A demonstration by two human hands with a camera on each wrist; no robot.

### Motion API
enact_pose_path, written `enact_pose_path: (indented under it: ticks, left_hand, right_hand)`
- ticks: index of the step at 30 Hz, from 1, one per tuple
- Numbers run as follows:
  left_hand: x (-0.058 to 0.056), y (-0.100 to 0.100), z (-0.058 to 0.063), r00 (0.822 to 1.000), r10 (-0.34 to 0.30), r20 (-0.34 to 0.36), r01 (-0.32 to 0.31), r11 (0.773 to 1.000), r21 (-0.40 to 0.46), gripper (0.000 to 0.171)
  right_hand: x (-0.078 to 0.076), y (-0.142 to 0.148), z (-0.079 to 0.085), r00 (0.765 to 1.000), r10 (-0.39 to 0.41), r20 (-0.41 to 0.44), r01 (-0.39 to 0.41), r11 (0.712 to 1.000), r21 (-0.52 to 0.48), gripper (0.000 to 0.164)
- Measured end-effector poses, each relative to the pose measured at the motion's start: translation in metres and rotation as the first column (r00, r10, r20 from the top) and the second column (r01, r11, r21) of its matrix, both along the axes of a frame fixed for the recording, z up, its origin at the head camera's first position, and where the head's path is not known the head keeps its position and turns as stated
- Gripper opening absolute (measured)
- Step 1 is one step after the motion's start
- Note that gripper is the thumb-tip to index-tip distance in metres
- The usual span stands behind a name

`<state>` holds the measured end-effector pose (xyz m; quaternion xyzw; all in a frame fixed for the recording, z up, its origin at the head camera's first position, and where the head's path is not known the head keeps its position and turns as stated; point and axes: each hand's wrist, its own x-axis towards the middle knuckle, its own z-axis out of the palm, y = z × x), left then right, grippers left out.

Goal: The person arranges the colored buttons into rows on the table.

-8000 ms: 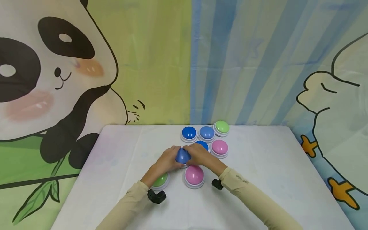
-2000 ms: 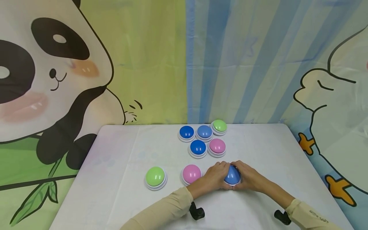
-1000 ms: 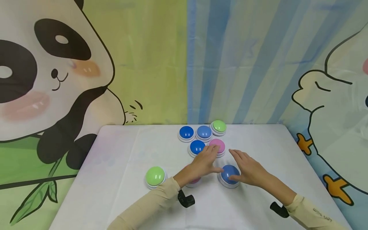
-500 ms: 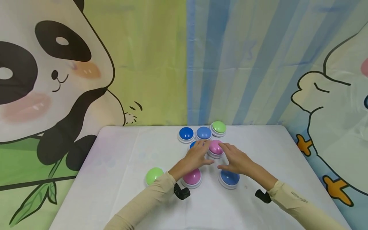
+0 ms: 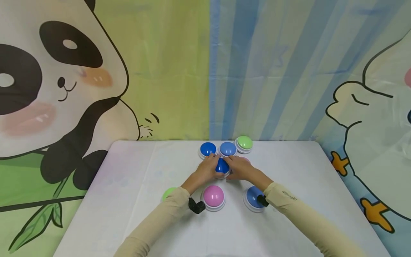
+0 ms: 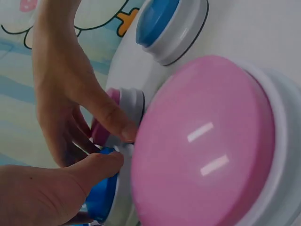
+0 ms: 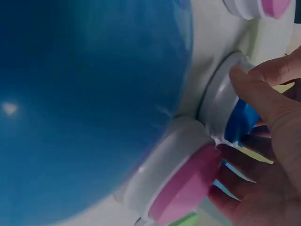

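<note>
Both hands are at a dark blue dome push button (image 5: 222,166) with a white base, in the middle row on the table. My left hand (image 5: 207,168) grips its left side; the left wrist view shows the thumb across the rim of the blue dome (image 6: 102,195). My right hand (image 5: 240,169) holds the right side, its thumb on the white base in the right wrist view. Behind the right hand, a pink button (image 7: 181,188) is mostly hidden in the head view. Nearer stand another pink button (image 5: 213,196) and a lighter blue button (image 5: 254,196).
Beyond the hands stand a dark blue button (image 5: 208,148), a lighter blue button (image 5: 228,148) and a green button (image 5: 244,142). Another green button (image 5: 168,192) is partly covered by the left sleeve. The white table (image 5: 128,200) meets a printed cloth backdrop (image 5: 173,71).
Earlier, both hands set the lighter blue button at the front right and let it go. They then moved away and left, past the pink button, and closed around the dark blue button.
</note>
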<state>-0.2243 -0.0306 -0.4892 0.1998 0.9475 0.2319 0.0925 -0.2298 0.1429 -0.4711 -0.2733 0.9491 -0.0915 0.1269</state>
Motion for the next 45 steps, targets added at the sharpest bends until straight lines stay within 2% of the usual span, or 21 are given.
enact_pose_path:
  ticks: [3,7,13,20,25,31,34,39,45]
  left_hand:
    - [-0.001,-0.002,-0.004,1.000,-0.014,0.004,0.014,1.000,0.016,0.078]
    - [-0.002,-0.002,-0.006,1.000,-0.023,0.004,0.023,0.999,0.028,0.080]
    - [-0.002,-0.003,-0.007,0.999,-0.005,0.037,0.004,1.000,0.023,0.081]
    - [-0.004,-0.003,-0.012,0.999,-0.036,0.011,0.035,0.999,0.025,0.086]
    - [-0.006,-0.004,-0.013,0.999,-0.035,-0.001,0.035,0.999,0.039,0.085]
    - [-0.006,-0.009,-0.008,0.998,-0.037,-0.050,0.040,0.998,0.049,0.083]
    - [-0.005,-0.010,-0.003,0.995,-0.047,-0.084,0.052,0.997,0.056,0.082]
    - [-0.002,-0.010,0.003,0.991,-0.061,-0.123,0.068,0.996,0.051,0.080]
    - [0.002,-0.006,0.008,0.986,-0.061,-0.154,0.070,0.996,0.054,0.077]
  right_hand:
    - [-0.006,-0.004,-0.007,1.000,-0.001,0.031,0.000,1.000,0.026,0.080]
    - [-0.010,-0.006,-0.011,0.999,-0.020,0.038,0.020,1.000,0.012,0.080]
    - [-0.012,-0.008,-0.011,0.998,-0.015,0.054,0.014,1.000,0.004,0.078]
    - [-0.011,-0.008,-0.007,0.997,-0.026,0.072,0.025,1.000,0.009,0.077]
    - [-0.010,-0.006,-0.005,0.998,-0.012,0.059,0.011,1.000,0.001,0.077]
    - [-0.009,-0.004,0.000,0.999,0.034,0.014,-0.034,0.999,-0.036,0.076]
    - [-0.006,-0.004,0.006,1.000,0.011,0.018,-0.010,0.998,-0.054,0.077]
    - [-0.002,-0.002,0.014,0.994,-0.059,0.092,0.066,0.995,-0.076,0.082]
    - [0.003,0.004,0.017,0.993,-0.060,0.100,0.071,0.991,-0.109,0.081]
